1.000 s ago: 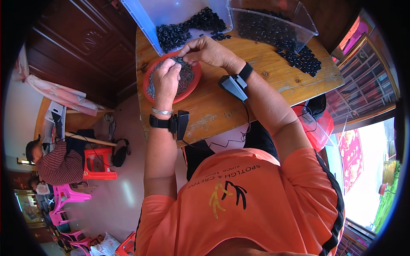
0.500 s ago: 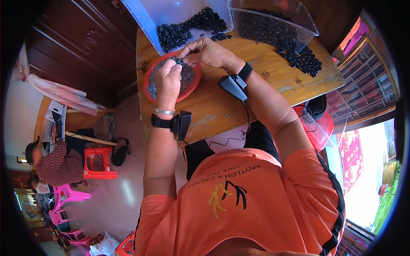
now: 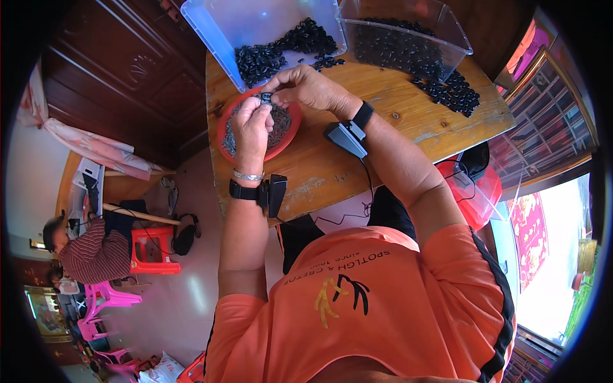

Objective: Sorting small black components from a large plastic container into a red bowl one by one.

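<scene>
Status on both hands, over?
Left hand and right hand pinching small black piece. Round red plastic bowl below. Nothing visibly in the way.

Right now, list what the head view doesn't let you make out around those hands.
Head view:
- Small black piece: too small for detail; fingers of the left hand and right hand cover its edges.
- Grey bits: too small to count; the left hand hides some.
- Left plastic bin: far end cut off by the upper edge.
</scene>
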